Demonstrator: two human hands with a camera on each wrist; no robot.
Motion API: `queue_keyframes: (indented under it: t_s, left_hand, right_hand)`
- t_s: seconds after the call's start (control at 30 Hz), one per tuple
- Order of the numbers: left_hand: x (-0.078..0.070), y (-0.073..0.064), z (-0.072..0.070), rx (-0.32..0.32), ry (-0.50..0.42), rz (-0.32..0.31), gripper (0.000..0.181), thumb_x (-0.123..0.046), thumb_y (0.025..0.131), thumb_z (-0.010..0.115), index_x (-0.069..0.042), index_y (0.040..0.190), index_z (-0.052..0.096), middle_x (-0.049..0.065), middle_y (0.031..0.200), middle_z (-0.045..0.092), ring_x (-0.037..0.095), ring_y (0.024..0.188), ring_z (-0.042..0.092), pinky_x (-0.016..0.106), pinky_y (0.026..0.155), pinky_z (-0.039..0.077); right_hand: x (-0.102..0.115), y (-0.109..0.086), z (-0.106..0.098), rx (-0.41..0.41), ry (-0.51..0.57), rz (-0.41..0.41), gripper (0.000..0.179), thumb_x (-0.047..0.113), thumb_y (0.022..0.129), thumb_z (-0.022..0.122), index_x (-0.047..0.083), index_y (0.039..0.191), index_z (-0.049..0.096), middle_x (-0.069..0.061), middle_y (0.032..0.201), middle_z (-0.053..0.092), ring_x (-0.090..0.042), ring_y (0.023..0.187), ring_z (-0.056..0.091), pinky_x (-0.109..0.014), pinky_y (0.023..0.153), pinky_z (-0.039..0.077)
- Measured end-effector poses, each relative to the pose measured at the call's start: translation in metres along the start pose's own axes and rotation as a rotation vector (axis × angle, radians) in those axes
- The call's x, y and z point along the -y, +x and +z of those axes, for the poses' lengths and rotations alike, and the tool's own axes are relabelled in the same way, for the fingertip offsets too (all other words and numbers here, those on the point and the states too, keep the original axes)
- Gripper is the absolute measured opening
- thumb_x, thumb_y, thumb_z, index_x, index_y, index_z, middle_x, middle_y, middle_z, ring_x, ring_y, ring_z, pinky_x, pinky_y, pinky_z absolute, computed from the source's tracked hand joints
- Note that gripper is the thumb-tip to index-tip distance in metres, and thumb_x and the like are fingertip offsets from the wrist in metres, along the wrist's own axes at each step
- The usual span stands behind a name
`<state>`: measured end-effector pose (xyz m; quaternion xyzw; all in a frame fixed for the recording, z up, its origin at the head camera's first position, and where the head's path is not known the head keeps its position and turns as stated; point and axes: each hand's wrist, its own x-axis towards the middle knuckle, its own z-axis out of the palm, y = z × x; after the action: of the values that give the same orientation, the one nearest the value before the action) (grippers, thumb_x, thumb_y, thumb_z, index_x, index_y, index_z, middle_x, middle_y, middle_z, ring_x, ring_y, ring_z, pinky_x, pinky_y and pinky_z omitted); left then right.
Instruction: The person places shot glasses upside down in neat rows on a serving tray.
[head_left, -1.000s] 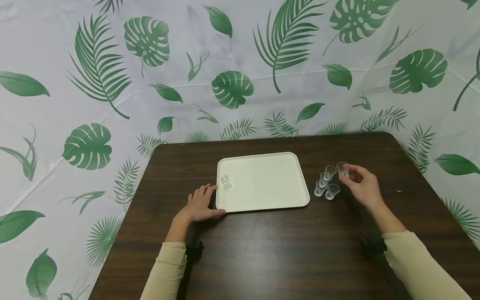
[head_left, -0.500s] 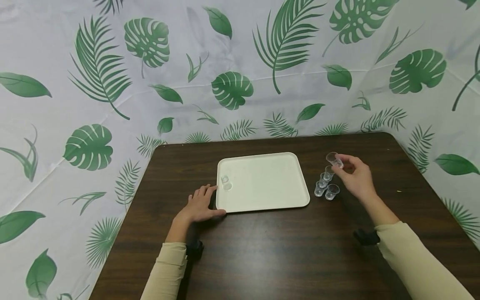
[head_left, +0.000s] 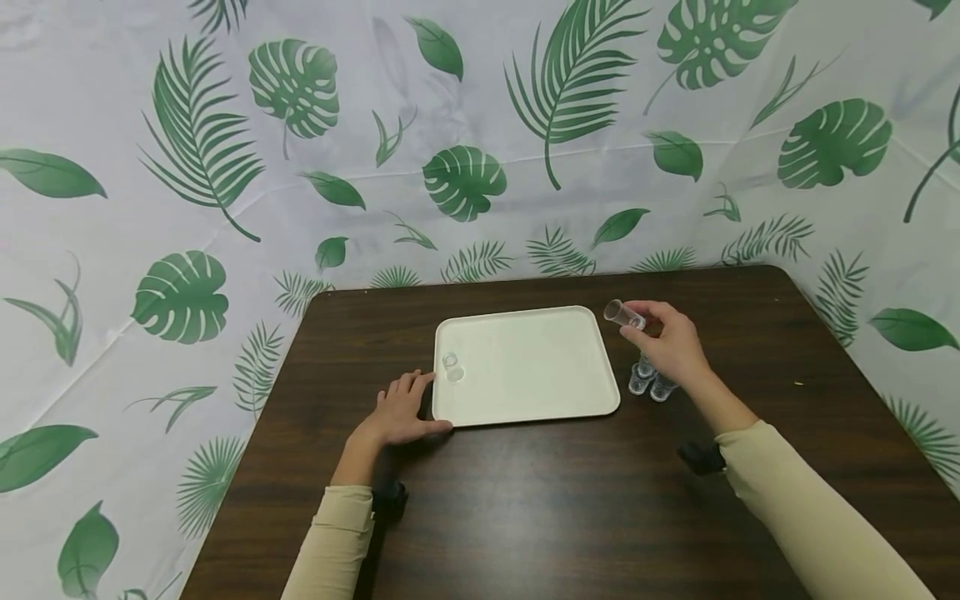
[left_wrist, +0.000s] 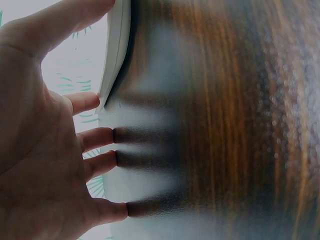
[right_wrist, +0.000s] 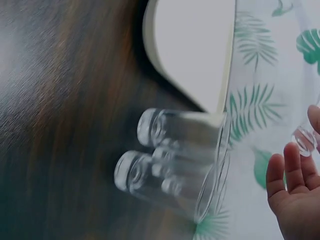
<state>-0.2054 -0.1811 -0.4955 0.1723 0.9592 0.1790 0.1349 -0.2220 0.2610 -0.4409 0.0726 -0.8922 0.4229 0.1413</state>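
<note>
My right hand [head_left: 672,340] pinches a clear shot glass [head_left: 619,313] between thumb and fingers, tilted with its rim toward the left. It hangs above the table, just off the tray's right edge. In the right wrist view, part of that shot glass [right_wrist: 303,140] shows at the fingertips. Several more shot glasses [head_left: 639,381] stand below the hand, partly hidden by it. My left hand [head_left: 401,414] lies spread at the left end of a cream tray [head_left: 534,410], thumb and index finger touching its edge. Other fingertips rest on the table [left_wrist: 215,150].
Near the tray's left edge sits a clear glass [head_left: 452,365]; which way up is hard to tell. The dark wooden table [head_left: 525,500] meets a white leaf-print cloth [head_left: 390,200] at the back and sides.
My right hand has carried the shot glass leftward, over the standing glasses toward the tray, and the glass has tipped from upright to tilted. My left hand stays where it was.
</note>
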Motion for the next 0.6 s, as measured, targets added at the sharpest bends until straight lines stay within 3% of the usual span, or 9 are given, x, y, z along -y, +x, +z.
queue_keyframes:
  t_s: [0.23, 0.4, 0.6]
  left_hand:
    - [-0.003, -0.001, -0.001, 0.003, -0.011, -0.005, 0.096, -0.063, 0.08, 0.069, -0.012, 0.153, 0.031, 0.023, 0.154, 0.027, 0.044, 0.138, 0.026, 0.069, 0.103, 0.021]
    - [-0.005, -0.002, -0.003, 0.01, -0.009, -0.007, 0.096, -0.062, 0.081, 0.069, -0.012, 0.153, 0.031, 0.023, 0.154, 0.027, 0.044, 0.138, 0.026, 0.069, 0.103, 0.022]
    - [-0.005, -0.002, -0.002, 0.014, -0.008, -0.013, 0.096, -0.062, 0.081, 0.069, -0.012, 0.153, 0.032, 0.023, 0.154, 0.026, 0.044, 0.138, 0.026, 0.068, 0.103, 0.022]
  right_hand:
    - [0.012, 0.009, 0.018, 0.087, -0.038, -0.017, 0.038, 0.015, 0.091, 0.072, 0.002, 0.126, 0.063, -0.018, 0.113, 0.067, -0.029, 0.086, 0.063, -0.034, 0.066, 0.048]
    - [0.015, 0.012, 0.033, 0.136, -0.054, -0.033, 0.036, 0.017, 0.092, 0.071, 0.004, 0.124, 0.064, -0.014, 0.103, 0.066, -0.025, 0.081, 0.058, -0.039, 0.068, 0.045]
    - [0.021, 0.013, 0.055, 0.194, -0.066, -0.077, 0.032, 0.015, 0.091, 0.072, 0.006, 0.121, 0.067, -0.012, 0.111, 0.064, -0.029, 0.093, 0.057, -0.044, 0.078, 0.044]
